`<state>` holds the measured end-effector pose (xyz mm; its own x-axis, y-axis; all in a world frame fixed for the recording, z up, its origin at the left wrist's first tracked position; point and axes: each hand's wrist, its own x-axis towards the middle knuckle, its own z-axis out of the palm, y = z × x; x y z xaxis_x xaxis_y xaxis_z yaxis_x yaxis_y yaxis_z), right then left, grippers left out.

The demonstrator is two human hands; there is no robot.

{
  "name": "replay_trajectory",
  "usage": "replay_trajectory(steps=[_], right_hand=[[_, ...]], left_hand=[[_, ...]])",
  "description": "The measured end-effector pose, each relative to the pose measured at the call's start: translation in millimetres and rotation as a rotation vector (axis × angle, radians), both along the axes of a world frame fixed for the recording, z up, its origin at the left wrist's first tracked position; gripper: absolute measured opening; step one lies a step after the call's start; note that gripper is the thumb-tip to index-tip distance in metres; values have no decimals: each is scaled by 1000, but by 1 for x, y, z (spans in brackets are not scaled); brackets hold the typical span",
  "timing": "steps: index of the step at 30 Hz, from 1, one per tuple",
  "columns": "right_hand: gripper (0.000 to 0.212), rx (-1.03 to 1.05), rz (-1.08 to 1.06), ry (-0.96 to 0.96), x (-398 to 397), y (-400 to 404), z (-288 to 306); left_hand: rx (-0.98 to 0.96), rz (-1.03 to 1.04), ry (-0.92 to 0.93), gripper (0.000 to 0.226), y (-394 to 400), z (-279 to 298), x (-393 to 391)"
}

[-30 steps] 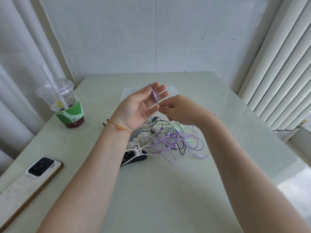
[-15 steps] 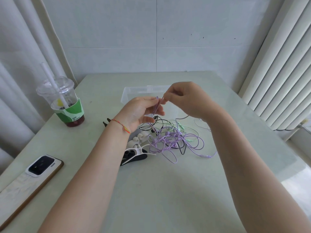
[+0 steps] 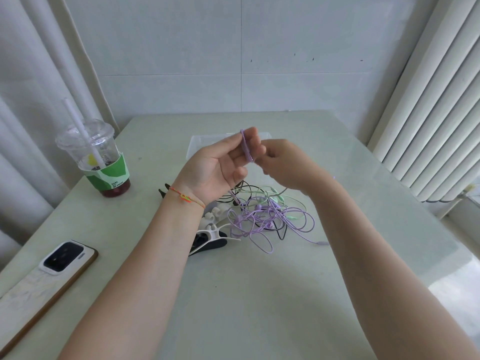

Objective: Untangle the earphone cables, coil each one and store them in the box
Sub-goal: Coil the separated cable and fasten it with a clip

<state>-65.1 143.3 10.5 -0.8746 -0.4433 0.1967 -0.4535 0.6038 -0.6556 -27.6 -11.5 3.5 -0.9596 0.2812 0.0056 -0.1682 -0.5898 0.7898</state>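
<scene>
A tangle of earphone cables (image 3: 270,216) lies mid-table: purple on top, mint green and black strands under it. My left hand (image 3: 220,167) is raised palm-up above the tangle, with several turns of purple cable (image 3: 246,148) wound round its fingers. My right hand (image 3: 285,165) is just to the right, fingers curled, pinching the purple strand close to the coil. A clear plastic box (image 3: 197,146) stands behind both hands, mostly hidden by them.
White and black cable clips (image 3: 210,235) lie left of the tangle. An iced drink cup with a straw (image 3: 96,157) stands at the far left. A phone (image 3: 44,279) lies at the near left edge. A radiator (image 3: 428,113) flanks the table's right side.
My right hand dropped from above the left fingers to their right side, carrying the purple strand round. My left hand turned palm-up again, and the coil on its fingers looks thicker.
</scene>
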Motion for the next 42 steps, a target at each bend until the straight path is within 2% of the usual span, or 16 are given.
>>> replay_trajectory(steps=[2, 4, 7, 10, 16, 19, 21, 23, 26, 31, 37, 42], right_hand=[[33, 37, 49, -61, 4, -2, 1], [23, 104, 97, -114, 6, -2, 2], [16, 145, 126, -157, 7, 0, 5], [18, 155, 134, -170, 11, 2, 9], [28, 158, 130, -180, 11, 7, 16], [27, 89, 80, -180, 9, 9, 17], [23, 12, 28, -155, 7, 11, 18], [21, -31, -28, -88, 4, 11, 17], [21, -76, -91, 15, 0, 11, 15], [21, -210, -112, 55, -4, 11, 11], [19, -191, -117, 28, -5, 9, 7], [19, -177, -137, 1, -6, 8, 5]], left_hand=[[68, 49, -14, 26, -1, 0, -1], [68, 120, -4, 25, -4, -1, -3], [-49, 224, 53, 22, -9, -7, -8], [-165, 264, 85, 20, -12, -12, -11], [-662, 360, 167, 18, -8, -18, -10], [-872, 270, 159, 20, -7, -20, -9], [-920, 163, 137, 23, -6, -19, -7], [-847, 82, 113, 25, -5, -17, -5], [-638, -13, 49, 27, -3, -13, -4], [-415, -133, 30, 30, -6, -8, -3], [-321, -133, 94, 24, -9, -8, -3], [-316, -128, 133, 28, -10, -9, -2]])
